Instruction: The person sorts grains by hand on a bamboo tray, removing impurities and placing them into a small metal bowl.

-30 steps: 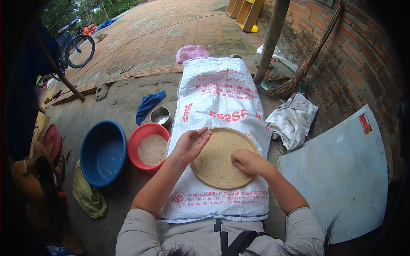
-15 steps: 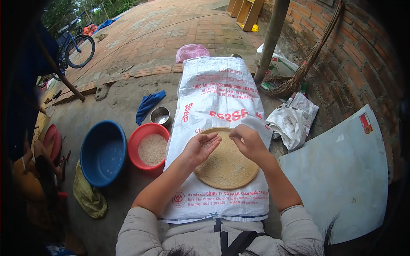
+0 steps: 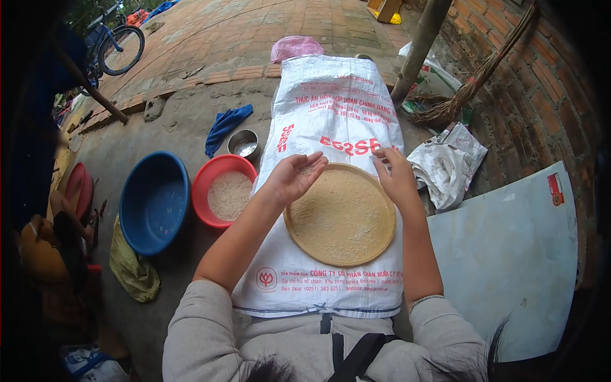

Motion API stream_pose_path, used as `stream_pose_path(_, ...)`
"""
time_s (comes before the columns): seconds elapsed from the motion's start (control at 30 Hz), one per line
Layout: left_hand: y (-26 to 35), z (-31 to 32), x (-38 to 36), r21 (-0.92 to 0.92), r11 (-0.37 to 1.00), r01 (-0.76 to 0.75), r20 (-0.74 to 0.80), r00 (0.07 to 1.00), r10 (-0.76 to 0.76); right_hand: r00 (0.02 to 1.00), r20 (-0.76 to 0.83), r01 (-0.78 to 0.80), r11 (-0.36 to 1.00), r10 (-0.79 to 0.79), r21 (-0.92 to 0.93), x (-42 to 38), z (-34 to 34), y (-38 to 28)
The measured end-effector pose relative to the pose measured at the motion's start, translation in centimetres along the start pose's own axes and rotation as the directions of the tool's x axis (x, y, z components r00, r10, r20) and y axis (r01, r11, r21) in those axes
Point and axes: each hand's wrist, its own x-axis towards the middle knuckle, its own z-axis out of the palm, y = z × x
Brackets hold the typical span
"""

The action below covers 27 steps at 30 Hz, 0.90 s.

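A round woven tray (image 3: 344, 249) with pale rice grains (image 3: 340, 207) spread over it lies on a white printed sack (image 3: 337, 137) in front of me. My left hand (image 3: 296, 178) is cupped palm up above the tray's upper left edge, with a few rice grains on the palm. Over the upper right rim is my right hand (image 3: 396, 175), its thumb and forefinger apart and nothing visible between them. Left of the sack stands a red basin (image 3: 199, 191) holding more rice.
A blue basin (image 3: 154, 204), a metal bowl (image 3: 243, 144) and a blue cloth (image 3: 226, 127) are at left. To the right are crumpled white bags (image 3: 449, 165), a pale sheet (image 3: 503, 254), a broom (image 3: 471, 89) and a post (image 3: 423, 51). Someone sits at far left.
My right hand has moved right, away from the left hand, and its pinched fingers have parted. The left hand stays cupped. The view has tilted down, showing more of the tray.
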Motion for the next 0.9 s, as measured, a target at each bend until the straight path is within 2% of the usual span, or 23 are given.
stream_pose_path(0.07,2.2,-4.1,1.0,-0.048,0.998,-0.036,-0.034,0.999,0.034,0.991,0.008,-0.135,0.989,0.136,-0.061,-1.8,1.0,4.3)
stream_pose_path(0.1,3.1,-6.1,1.5,-0.076,0.993,-0.086,-0.129,0.989,0.076,0.988,0.032,-0.149,0.987,0.151,-0.06,-2.4,0.9,5.2)
stream_pose_path(0.13,4.0,-8.2,1.9,-0.096,0.986,-0.137,-0.228,0.967,0.112,0.955,0.118,-0.264,0.962,0.271,-0.065,-3.1,0.8,5.7)
stream_pose_path(0.17,5.0,-10.1,2.2,-0.126,0.972,-0.2,-0.349,0.926,0.146,0.903,0.199,-0.373,0.925,0.381,-0.078,-3.7,0.8,5.9)
stream_pose_path(0.2,6.3,-12.0,2.7,-0.142,0.953,-0.266,-0.46,0.871,0.174,0.896,0.214,-0.382,0.921,0.389,-0.078,-4.1,1.0,5.8)
stream_pose_path(0.23,7.8,-14.2,3.4,-0.145,0.938,-0.315,-0.526,0.828,0.197,0.872,0.232,-0.426,0.902,0.43,-0.071,-4.5,1.0,5.6)
stream_pose_path(0.27,9.7,-15.2,4.3,-0.148,0.936,-0.32,-0.526,0.827,0.199,0.854,0.244,-0.459,0.886,0.46,-0.065,-4.2,1.0,5.7)
stream_pose_path(0.33,12.8,-17.5,5.7,-0.028,0.866,-0.499,-0.644,0.672,0.366,0.877,0.207,-0.428,0.901,0.433,-0.072,-4.1,1.6,7.1)
stream_pose_path(0.37,14.6,-19.0,6.8,-0.026,0.865,-0.502,-0.651,0.665,0.366,0.898,0.159,-0.403,0.912,0.409,-0.074,-4.3,2.0,7.7)
stream_pose_path(0.43,18.1,-20.6,9.0,0.09,0.806,-0.584,-0.546,0.648,0.531,0.89,0.154,-0.421,0.903,0.43,-0.088,-4.3,2.0,8.3)
stream_pose_path(0.47,18.8,-19.9,9.4,0.095,0.799,-0.594,-0.542,0.642,0.542,0.881,0.143,-0.439,0.892,0.451,-0.107,-4.3,2.0,8.5)
stream_pose_path(0.5,18.9,-18.7,9.4,0.335,0.823,-0.458,-0.591,0.578,0.562,0.866,0.161,-0.459,0.88,0.474,-0.12,-4.7,1.9,9.0)
stream_pose_path(0.53,19.0,-17.5,9.3,0.541,0.792,-0.284,-0.621,0.5,0.604,0.855,0.179,-0.47,0.873,0.487,-0.128,-4.8,2.0,9.5)
stream_pose_path(0.57,18.4,-17.3,9.3,0.734,0.641,-0.223,-0.536,0.389,0.749,0.819,0.22,-0.527,0.846,0.53,-0.08,-4.9,2.0,9.9)
stream_pose_path(0.6,19.4,-18.9,9.8,0.885,0.462,-0.05,-0.407,0.397,0.822,0.777,0.27,-0.583,0.812,0.569,-0.035,-5.0,1.9,10.2)
stream_pose_path(0.63,18.6,-18.5,9.8,0.949,0.302,0.094,-0.316,0.3,0.9,0.789,0.28,-0.566,0.824,0.547,-0.018,-5.2,1.8,10.6)
stream_pose_path(0.67,17.7,-19.0,9.8,0.981,0.187,0.044,-0.192,0.244,0.95,0.77,0.329,-0.59,0.806,0.547,0.042,-5.7,1.5,10.9)
stream_pose_path(0.7,16.2,-18.0,9.0,0.989,0.144,0.029,-0.146,0.22,0.964,0.748,0.374,-0.619,0.78,0.548,0.097,-6.0,1.3,10.8)
stream_pose_path(0.73,14.5,-17.4,8.2,0.99,0.142,-0.028,-0.129,0.275,0.953,0.753,0.375,-0.614,0.782,0.541,0.105,-6.0,1.2,10.3)
stream_pose_path(0.77,13.0,-18.7,8.4,0.957,0.17,-0.234,-0.069,0.383,0.921,0.736,0.402,-0.642,0.751,0.545,0.156,-5.9,0.8,9.6)
stream_pose_path(0.83,8.8,-14.3,4.0,0.841,0.491,-0.227,-0.18,0.739,0.649,0.727,0.427,-0.658,0.724,0.538,0.207,-6.1,0.5,9.0)
stream_pose_path(0.9,4.6,-11.4,0.2,0.952,0.297,-0.076,-0.095,0.848,0.521,0.74,0.442,-0.651,0.704,0.507,0.283,-6.7,0.6,8.8)
